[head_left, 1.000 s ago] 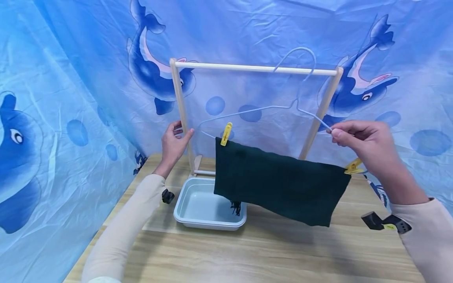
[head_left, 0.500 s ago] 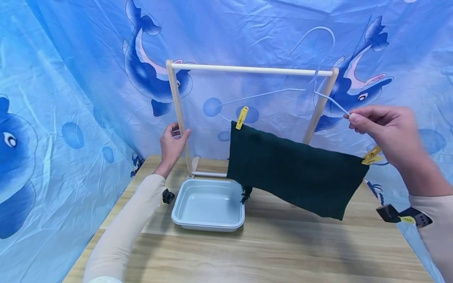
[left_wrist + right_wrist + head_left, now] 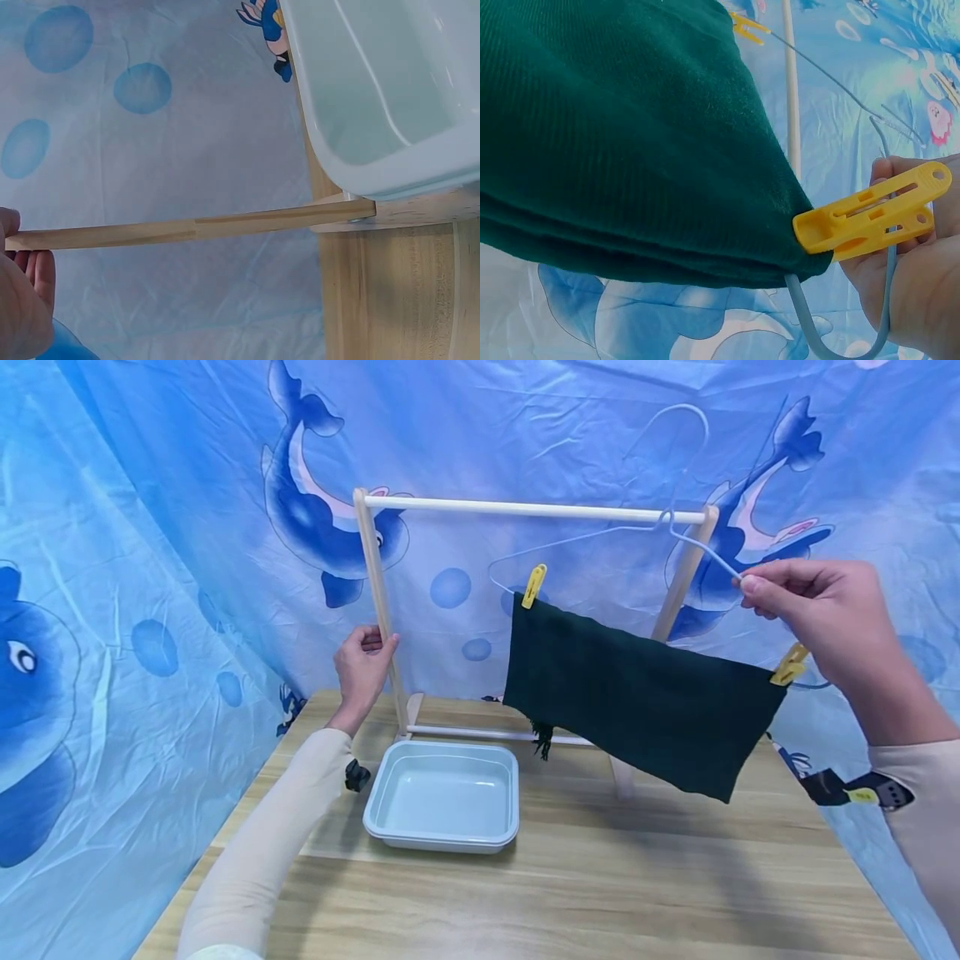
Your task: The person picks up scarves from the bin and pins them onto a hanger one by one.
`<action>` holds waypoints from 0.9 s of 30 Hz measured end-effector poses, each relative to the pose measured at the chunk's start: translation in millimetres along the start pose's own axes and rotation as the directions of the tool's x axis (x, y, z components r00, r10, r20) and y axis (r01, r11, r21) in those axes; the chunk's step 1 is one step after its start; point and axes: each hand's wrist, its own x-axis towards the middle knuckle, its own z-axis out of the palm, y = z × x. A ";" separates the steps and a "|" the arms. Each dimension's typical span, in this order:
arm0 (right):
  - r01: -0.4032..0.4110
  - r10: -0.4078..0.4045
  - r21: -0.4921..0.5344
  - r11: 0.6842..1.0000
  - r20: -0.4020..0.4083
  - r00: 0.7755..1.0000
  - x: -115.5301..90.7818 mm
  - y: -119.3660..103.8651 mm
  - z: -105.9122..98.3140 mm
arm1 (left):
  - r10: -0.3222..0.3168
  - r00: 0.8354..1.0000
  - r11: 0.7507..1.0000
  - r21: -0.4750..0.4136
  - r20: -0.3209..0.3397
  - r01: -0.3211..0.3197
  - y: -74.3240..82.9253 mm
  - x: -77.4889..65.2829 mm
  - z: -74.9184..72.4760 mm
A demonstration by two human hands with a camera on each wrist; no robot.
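My right hand [image 3: 832, 618] pinches the right shoulder of a pale blue wire hanger [image 3: 596, 533] between thumb and fingers. A folded dark green scarf [image 3: 637, 693] with a fringed end hangs from the hanger's lower bar, tilted down to the right. Yellow clothespins fasten it: a left clothespin [image 3: 534, 587] and a right clothespin [image 3: 874, 214] just below my right hand. In the head view the hook shows above the top rail of a wooden drying rack [image 3: 525, 508]. My left hand [image 3: 362, 670] grips the rack's left post [image 3: 135, 234].
A light blue plastic basin [image 3: 442, 793] stands on the wooden table [image 3: 480, 902] by the rack's left foot. A blue curtain [image 3: 187, 568] printed with dolphins hangs behind and at the left. The rack's lower rail [image 3: 465, 731] runs just behind the basin.
My right hand has moved up and right with the hanger and scarf. The hook, earlier overlapping the top rail in view, now shows above it. My left hand stays at the post.
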 end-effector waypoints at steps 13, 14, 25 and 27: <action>-0.029 0.029 0.025 0.999 0.008 1.000 28.1 -6.3 10.8 | -0.001 1.000 0.999 0.037 -0.016 0.001 -2.3 -4.4 -3.0; -0.030 0.030 0.024 0.999 0.006 1.000 29.5 -5.8 13.3 | 0.000 1.000 0.999 0.035 -0.014 0.001 -2.3 -4.2 -3.1; -0.029 0.029 -0.036 0.999 0.000 1.000 29.5 13.0 45.0 | -0.013 1.000 1.000 0.020 0.016 0.012 -2.4 -2.3 -4.5; -0.022 0.022 -0.035 0.999 0.003 1.000 28.1 16.7 50.2 | -0.010 1.000 1.000 0.020 0.019 0.010 -3.0 -2.5 -4.5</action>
